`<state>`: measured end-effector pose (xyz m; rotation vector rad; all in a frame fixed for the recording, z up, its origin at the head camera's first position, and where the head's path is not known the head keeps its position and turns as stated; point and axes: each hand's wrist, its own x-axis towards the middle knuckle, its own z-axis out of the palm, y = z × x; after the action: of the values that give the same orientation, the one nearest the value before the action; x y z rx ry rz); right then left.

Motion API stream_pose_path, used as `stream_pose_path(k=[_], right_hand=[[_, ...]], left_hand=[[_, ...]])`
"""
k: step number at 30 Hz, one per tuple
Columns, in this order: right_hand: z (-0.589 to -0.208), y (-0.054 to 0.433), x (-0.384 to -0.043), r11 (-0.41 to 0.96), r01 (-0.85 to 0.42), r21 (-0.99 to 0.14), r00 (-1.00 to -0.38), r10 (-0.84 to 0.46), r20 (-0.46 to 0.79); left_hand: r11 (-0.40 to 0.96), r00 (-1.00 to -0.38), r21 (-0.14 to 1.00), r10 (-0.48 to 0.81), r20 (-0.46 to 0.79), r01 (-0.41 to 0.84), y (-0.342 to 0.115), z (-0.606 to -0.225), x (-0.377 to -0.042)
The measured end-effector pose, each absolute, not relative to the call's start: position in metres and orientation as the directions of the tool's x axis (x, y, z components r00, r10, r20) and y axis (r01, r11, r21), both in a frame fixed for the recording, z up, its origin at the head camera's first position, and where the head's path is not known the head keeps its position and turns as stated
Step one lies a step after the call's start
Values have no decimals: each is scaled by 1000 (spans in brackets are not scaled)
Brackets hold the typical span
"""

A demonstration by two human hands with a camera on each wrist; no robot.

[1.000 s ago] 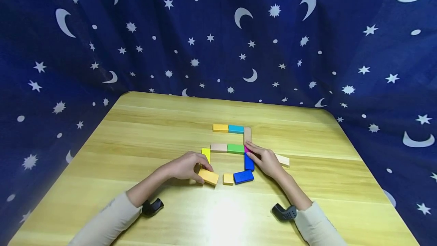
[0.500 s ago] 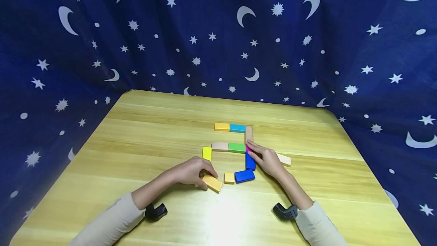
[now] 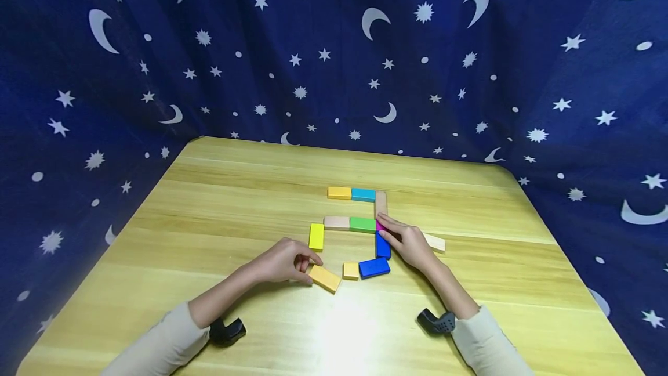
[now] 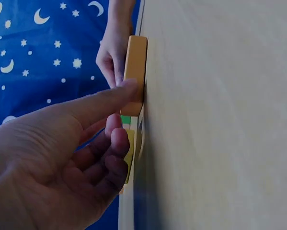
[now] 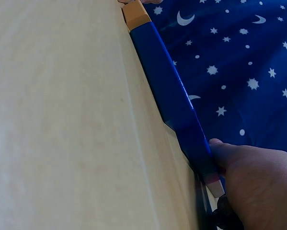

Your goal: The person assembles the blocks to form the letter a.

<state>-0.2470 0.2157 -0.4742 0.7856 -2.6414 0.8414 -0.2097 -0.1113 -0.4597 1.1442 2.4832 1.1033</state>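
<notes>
My left hand [image 3: 287, 261] is beside the light orange block [image 3: 325, 278], which lies at a slant on the table. In the left wrist view the thumb tip overlaps that block [image 4: 135, 72], and the other fingers curl loosely with nothing in them. A yellow block [image 3: 316, 237] lies just beyond this hand. My right hand [image 3: 410, 243] rests with fairly straight fingers over the magenta block [image 3: 380, 226] and the upright blue block [image 3: 382, 245], partly covering both. The second blue block [image 3: 374, 268] touches a small orange block [image 3: 351, 271] at its left.
Farther back, an orange block [image 3: 339, 193], a light blue block [image 3: 363, 195] and a tan block [image 3: 381, 204] form a corner. A pinkish block [image 3: 336, 223] and a green block [image 3: 362, 224] make the middle row. A pale block [image 3: 435, 243] lies behind the right hand on the wooden table [image 3: 250, 190].
My left hand first brought the light orange block slightly nearer and to the right, then loosened and drew back left. The right hand has stayed in place.
</notes>
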Motion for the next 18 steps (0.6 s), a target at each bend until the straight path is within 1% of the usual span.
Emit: stream_pose_path(k=[4, 12, 18], right_hand=[[-475, 217, -248, 688, -567, -453, -820, -421, 388], [-477, 217, -248, 684, -568, -459, -820, -419, 390], [-477, 216, -248, 687, -566, -456, -821, -418, 389]], left_hand=[[411, -679, 708, 723, 130, 574, -111, -463, -214], [444, -691, 658, 704, 165, 608, -108, -463, -222], [471, -704, 642, 693, 156, 605, -105, -460, -225]])
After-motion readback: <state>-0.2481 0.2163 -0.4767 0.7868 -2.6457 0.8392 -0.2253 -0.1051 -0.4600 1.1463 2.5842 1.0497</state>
